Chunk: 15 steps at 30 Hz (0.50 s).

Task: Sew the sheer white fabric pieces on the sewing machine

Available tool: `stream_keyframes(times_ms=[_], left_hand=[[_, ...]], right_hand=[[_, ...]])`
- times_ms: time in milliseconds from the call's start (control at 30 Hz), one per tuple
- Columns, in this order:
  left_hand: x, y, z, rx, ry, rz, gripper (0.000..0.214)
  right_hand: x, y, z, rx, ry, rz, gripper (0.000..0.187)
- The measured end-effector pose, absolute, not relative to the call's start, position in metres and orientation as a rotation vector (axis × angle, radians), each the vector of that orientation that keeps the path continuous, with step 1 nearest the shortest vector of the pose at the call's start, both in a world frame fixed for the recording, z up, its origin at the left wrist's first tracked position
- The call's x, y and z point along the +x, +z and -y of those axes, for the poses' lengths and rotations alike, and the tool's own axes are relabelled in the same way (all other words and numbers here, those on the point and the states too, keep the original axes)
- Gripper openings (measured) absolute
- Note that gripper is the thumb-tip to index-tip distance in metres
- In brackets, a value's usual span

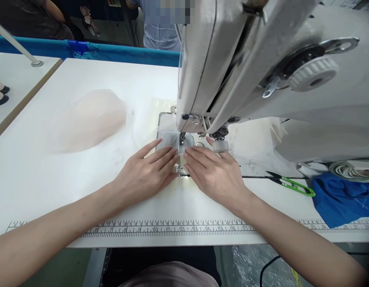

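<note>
My left hand (147,171) lies flat with its fingers stretched toward the presser foot (182,138) of a white sewing machine (229,59). On the other side of the foot, my right hand (216,171) rests with fingers extended, some of them partly behind the machine's tension knob (220,146). Both sets of fingertips press on the bed just in front of the needle area, a narrow gap between them. Something thin and see-through seems to lie under the fingers; its edges are hard to make out.
A sheer pale beige piece (97,115) lies on the white table at left. Pale cloth (259,137) sits under the machine arm. Green-handled thread snips (295,186) and blue cloth (344,197) are at right. A printed ruler (172,229) runs along the front edge. People are beyond the table.
</note>
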State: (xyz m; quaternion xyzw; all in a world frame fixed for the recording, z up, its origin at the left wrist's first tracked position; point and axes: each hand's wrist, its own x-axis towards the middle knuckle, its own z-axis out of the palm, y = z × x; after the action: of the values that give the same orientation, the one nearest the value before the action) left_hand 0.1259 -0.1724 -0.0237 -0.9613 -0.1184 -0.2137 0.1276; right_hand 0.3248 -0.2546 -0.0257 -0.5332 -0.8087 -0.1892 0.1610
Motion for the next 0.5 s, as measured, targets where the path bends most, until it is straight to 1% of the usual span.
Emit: stream_keyframes(times_ms=[300,500], left_hand=[[0.1278,-0.0248,0.168,-2.783,-0.637,0.351,0.032],[0.1261,-0.0252,0.1702,-2.785,-0.642,0.357,0.032]], right_hand=[[0.3254,-0.0278,0.2497,-1.564,-0.502,2.298,0.025],[0.3267,-0.0289,0.2495,-1.591,-0.551,2.313,0.028]])
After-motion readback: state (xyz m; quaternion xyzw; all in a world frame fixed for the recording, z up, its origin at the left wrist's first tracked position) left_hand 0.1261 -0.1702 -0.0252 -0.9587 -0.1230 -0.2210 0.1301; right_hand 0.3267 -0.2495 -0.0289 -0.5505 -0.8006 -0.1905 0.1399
